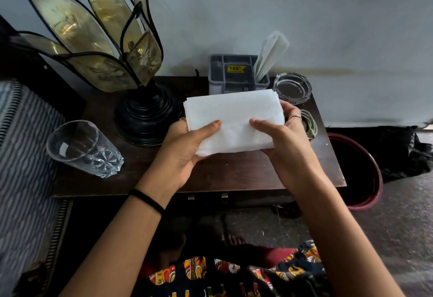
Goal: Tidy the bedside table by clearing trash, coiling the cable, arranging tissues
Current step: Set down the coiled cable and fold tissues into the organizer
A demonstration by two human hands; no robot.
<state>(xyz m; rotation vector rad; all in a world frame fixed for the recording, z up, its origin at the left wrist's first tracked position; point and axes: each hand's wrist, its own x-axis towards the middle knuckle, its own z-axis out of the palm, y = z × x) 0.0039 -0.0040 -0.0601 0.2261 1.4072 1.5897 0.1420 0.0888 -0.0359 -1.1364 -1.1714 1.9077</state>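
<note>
A stack of white tissues (232, 118) is held flat above the dark wooden bedside table (234, 172). My left hand (185, 154) grips its left end, thumb on top. My right hand (281, 142) grips its right end the same way. Behind the stack stands a grey plastic organizer (232, 72) with a folded white tissue (271, 53) sticking up from its right slot. A coiled pale cable (310, 123) lies on the table just right of my right hand, partly hidden by it.
A petal-shaped lamp (100, 39) on a black base (145, 114) stands at the left. A clear drinking glass (82, 149) is at the front left, a glass ashtray (293, 88) at the back right. A maroon bin (365, 170) sits on the floor right of the table.
</note>
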